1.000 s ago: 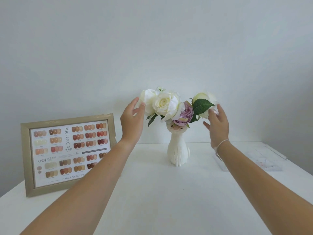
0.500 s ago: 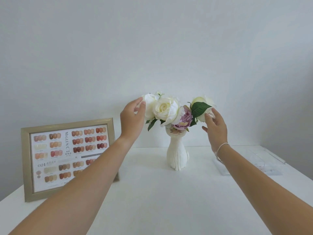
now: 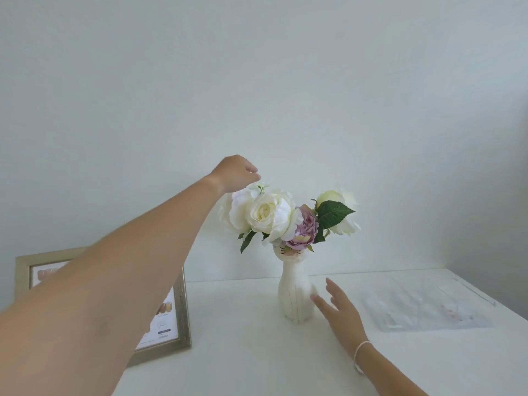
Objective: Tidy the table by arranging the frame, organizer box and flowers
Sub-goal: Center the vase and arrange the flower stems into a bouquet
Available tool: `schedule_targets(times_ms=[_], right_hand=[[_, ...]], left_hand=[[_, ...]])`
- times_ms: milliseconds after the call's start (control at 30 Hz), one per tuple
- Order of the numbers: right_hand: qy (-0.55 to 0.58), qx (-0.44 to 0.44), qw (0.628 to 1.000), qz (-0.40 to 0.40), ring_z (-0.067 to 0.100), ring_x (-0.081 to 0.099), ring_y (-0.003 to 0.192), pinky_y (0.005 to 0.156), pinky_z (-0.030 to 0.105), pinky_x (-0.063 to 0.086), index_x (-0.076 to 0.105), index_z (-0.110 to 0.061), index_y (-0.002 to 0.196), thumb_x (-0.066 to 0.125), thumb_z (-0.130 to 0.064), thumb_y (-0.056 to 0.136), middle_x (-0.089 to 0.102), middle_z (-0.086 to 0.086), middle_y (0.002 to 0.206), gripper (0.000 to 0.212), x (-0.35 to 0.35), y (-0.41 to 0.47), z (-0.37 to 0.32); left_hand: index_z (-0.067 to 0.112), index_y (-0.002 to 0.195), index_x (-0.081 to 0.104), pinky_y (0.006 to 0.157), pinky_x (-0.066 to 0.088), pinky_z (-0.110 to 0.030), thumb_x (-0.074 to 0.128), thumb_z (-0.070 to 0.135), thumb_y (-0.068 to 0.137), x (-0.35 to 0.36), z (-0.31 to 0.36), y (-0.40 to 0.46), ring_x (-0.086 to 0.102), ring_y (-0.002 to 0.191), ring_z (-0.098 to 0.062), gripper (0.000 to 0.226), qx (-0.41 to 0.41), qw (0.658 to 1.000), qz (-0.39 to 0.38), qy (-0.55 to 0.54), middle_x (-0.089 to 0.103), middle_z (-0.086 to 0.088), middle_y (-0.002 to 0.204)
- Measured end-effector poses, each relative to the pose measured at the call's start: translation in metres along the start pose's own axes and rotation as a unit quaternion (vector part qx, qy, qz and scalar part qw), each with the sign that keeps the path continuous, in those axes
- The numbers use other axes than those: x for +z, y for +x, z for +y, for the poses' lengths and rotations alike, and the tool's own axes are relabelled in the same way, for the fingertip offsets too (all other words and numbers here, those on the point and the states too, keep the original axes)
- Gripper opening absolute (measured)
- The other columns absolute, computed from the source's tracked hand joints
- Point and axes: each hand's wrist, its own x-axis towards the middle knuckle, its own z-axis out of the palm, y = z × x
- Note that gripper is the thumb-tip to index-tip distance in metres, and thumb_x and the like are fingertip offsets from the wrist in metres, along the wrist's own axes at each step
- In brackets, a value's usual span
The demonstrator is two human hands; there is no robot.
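Atop a white cat-shaped vase (image 3: 295,295), white and lilac flowers (image 3: 274,217).

L arm stretched up, left hand (image 3: 233,172) fingers curled down, right hand (image 3: 340,310) low, fingers spread straight

Your left hand (image 3: 234,172) reaches over the top of the flowers (image 3: 274,215), its fingers (image 3: 253,175) curled down just above a small white bloom; whether they pinch it is unclear. Your right hand (image 3: 340,310) is low, fingers spread, just beside the white cat-shaped vase (image 3: 295,292) on the table (image 3: 257,352). Your left forearm hides much of the frame (image 3: 177,318) at left. The clear organizer box (image 3: 423,307) lies at right.
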Motion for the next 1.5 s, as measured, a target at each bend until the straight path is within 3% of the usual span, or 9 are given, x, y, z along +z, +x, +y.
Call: schedule_targets(times_ms=[100, 167, 467, 700, 833, 1033, 1167, 1333, 1500], right_hand=[[-0.014, 0.005, 0.999, -0.037, 0.010, 0.040, 0.127, 0.103, 0.027, 0.032, 0.038, -0.034, 0.135, 0.069, -0.041, 0.076, 0.044, -0.014, 0.137, 0.067, 0.005, 0.003, 0.003], [-0.019, 0.005, 0.999, -0.050, 0.007, 0.043, 0.123, 0.099, 0.024, 0.033, 0.041, -0.035, 0.133, 0.070, -0.038, 0.076, 0.047, -0.014, 0.132, 0.065, 0.007, 0.005, 0.004], [-0.059, -0.018, 0.997, -0.043, 0.008, 0.048, 0.113, 0.093, 0.022, 0.036, 0.045, -0.034, 0.129, 0.066, -0.026, 0.081, 0.048, -0.014, 0.122, 0.053, 0.012, 0.014, 0.011], [-0.046, -0.015, 0.998, -0.047, 0.013, 0.051, 0.115, 0.097, 0.028, 0.038, 0.047, -0.035, 0.126, 0.065, -0.025, 0.083, 0.052, -0.012, 0.123, 0.048, 0.010, 0.016, 0.013], [-0.042, -0.015, 0.998, -0.047, 0.013, 0.051, 0.114, 0.093, 0.025, 0.038, 0.048, -0.037, 0.124, 0.064, -0.022, 0.083, 0.053, -0.012, 0.122, 0.045, 0.010, 0.018, 0.014], [-0.041, -0.019, 0.998, -0.046, 0.012, 0.053, 0.111, 0.088, 0.023, 0.037, 0.048, -0.042, 0.116, 0.063, -0.021, 0.084, 0.055, -0.010, 0.117, 0.041, 0.009, 0.019, 0.015], [-0.047, -0.019, 0.998, -0.045, 0.013, 0.053, 0.112, 0.091, 0.025, 0.039, 0.049, -0.037, 0.121, 0.062, -0.021, 0.084, 0.055, -0.011, 0.119, 0.042, 0.009, 0.019, 0.014], [-0.051, -0.016, 0.998, -0.044, 0.013, 0.051, 0.114, 0.093, 0.025, 0.039, 0.048, -0.033, 0.125, 0.061, -0.020, 0.084, 0.054, -0.011, 0.120, 0.045, 0.010, 0.018, 0.012], [-0.052, -0.012, 0.998, -0.044, 0.011, 0.051, 0.114, 0.092, 0.025, 0.038, 0.047, -0.034, 0.125, 0.061, -0.021, 0.085, 0.055, -0.011, 0.118, 0.045, 0.009, 0.017, 0.012]], left_hand=[[0.021, 0.089, 0.064, 0.078, 0.037, -0.022, 0.058, 0.025, 0.086, 0.005, 0.000, 0.014, 0.053, 0.091, -0.011, 0.008, -0.030, 0.998, -0.031, 0.049, 0.055, 0.008, 0.095], [0.028, 0.063, 0.040, 0.060, 0.027, -0.019, 0.057, 0.025, 0.084, 0.008, 0.002, 0.019, 0.035, 0.066, -0.008, 0.027, -0.049, 0.993, -0.057, 0.086, 0.035, 0.010, 0.073], [0.012, 0.086, 0.052, 0.071, 0.040, -0.030, 0.062, 0.019, 0.085, 0.014, 0.020, 0.035, 0.045, 0.083, -0.023, 0.012, -0.051, 0.980, -0.077, 0.174, 0.050, -0.005, 0.091], [0.000, 0.106, 0.063, 0.085, 0.050, -0.035, 0.065, 0.014, 0.082, 0.020, 0.019, 0.044, 0.057, 0.088, -0.026, 0.028, -0.068, 0.981, -0.060, 0.173, 0.065, -0.014, 0.114], [-0.003, 0.101, 0.066, 0.083, 0.052, -0.035, 0.062, 0.007, 0.082, 0.023, 0.017, 0.049, 0.060, 0.088, -0.027, 0.022, -0.065, 0.984, -0.049, 0.161, 0.068, -0.016, 0.106], [0.007, 0.087, 0.064, 0.076, 0.050, -0.032, 0.054, 0.001, 0.086, 0.027, 0.024, 0.054, 0.052, 0.061, -0.021, 0.012, -0.012, 0.991, -0.014, 0.135, 0.054, 0.000, 0.063], [0.001, 0.095, 0.068, 0.071, 0.052, -0.023, 0.055, 0.002, 0.087, 0.028, 0.033, 0.056, 0.058, 0.060, -0.015, 0.015, 0.011, 0.999, 0.002, 0.039, 0.063, -0.010, 0.080], [0.002, 0.094, 0.068, 0.090, 0.053, -0.039, 0.060, 0.006, 0.086, 0.033, 0.046, 0.052, 0.063, 0.081, -0.023, 0.012, 0.054, 0.998, -0.026, 0.002, 0.064, -0.013, 0.092], [0.003, 0.094, 0.069, 0.091, 0.053, -0.040, 0.062, 0.008, 0.085, 0.038, 0.046, 0.049, 0.066, 0.095, -0.029, 0.013, 0.065, 0.997, -0.046, -0.003, 0.066, -0.014, 0.097]])
